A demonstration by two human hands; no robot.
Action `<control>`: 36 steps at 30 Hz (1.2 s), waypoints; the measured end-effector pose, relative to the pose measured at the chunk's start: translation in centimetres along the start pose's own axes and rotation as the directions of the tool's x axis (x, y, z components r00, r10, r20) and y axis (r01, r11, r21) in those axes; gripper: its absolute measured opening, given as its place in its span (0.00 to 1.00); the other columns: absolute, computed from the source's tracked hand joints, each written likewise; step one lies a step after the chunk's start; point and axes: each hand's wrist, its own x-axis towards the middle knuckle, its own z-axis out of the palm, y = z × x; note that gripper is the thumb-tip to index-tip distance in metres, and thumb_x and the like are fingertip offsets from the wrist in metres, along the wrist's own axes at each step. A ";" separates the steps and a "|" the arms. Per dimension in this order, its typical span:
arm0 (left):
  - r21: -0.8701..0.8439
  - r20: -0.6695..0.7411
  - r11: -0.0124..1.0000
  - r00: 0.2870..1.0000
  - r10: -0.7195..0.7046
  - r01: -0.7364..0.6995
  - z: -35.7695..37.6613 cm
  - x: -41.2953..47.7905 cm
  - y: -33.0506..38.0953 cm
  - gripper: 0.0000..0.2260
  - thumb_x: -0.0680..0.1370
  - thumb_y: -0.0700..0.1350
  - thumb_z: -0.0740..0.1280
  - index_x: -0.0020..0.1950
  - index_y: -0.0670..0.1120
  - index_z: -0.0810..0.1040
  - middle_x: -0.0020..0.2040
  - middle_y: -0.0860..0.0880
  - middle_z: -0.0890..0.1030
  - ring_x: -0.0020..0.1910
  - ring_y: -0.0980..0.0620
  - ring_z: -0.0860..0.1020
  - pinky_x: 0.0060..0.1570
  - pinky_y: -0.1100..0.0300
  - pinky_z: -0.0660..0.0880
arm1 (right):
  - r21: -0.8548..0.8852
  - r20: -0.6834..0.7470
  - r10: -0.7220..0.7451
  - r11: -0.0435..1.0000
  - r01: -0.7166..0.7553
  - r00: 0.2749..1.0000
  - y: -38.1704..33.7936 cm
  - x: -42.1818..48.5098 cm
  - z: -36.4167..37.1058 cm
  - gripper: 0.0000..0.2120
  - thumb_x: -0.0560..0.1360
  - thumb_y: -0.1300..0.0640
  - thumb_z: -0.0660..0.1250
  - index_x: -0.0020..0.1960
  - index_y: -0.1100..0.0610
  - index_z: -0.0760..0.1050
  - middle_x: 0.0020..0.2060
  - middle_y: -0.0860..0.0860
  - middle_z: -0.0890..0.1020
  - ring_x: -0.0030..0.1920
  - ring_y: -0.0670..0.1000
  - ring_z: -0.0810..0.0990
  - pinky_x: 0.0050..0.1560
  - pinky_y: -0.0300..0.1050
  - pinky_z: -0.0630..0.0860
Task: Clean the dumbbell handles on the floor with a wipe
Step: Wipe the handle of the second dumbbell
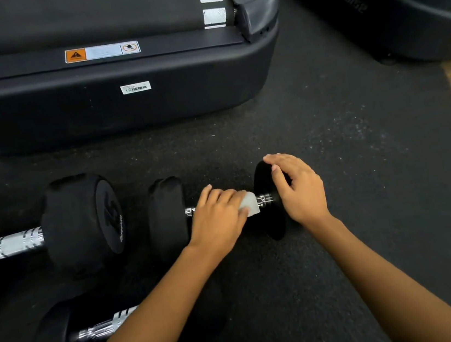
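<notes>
Mid-wipe: left hand [218, 214] is pressing the wipe [249, 204] around the handle [265, 198], right hand [300, 189] cupping the 3 o'clock weight [272, 222]. Next probably sliding toward 9 o'clock.

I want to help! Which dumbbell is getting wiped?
The small dumbbell on the right: left hand presses the wipe on it, right hand steadying. Others lie untouched.

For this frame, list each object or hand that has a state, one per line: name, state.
Left hand: closed over the wipe on the handle.
Right hand: open, resting on the dumbbell's right head.
Wipe: pressed against the handle, partly covered by the fingers.
Middle dumbbell: lying on the floor, being wiped.
Large dumbbell: lying on the floor, untouched.
Near dumbbell: lying on the floor, partly behind the left forearm.
</notes>
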 end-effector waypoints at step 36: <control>-0.007 0.438 0.993 0.893 -0.107 0.122 -0.2 5.4 2.8 0.16 0.82 0.47 0.48 0.56 0.45 0.75 0.53 0.46 0.79 0.53 0.46 0.76 0.58 0.50 0.65 | 0.003 -0.016 -0.031 1.000 0.031 0.999 0.0 0.1 0.0 0.16 0.78 0.54 0.56 0.58 0.54 0.78 0.56 0.46 0.80 0.59 0.39 0.71 0.63 0.41 0.68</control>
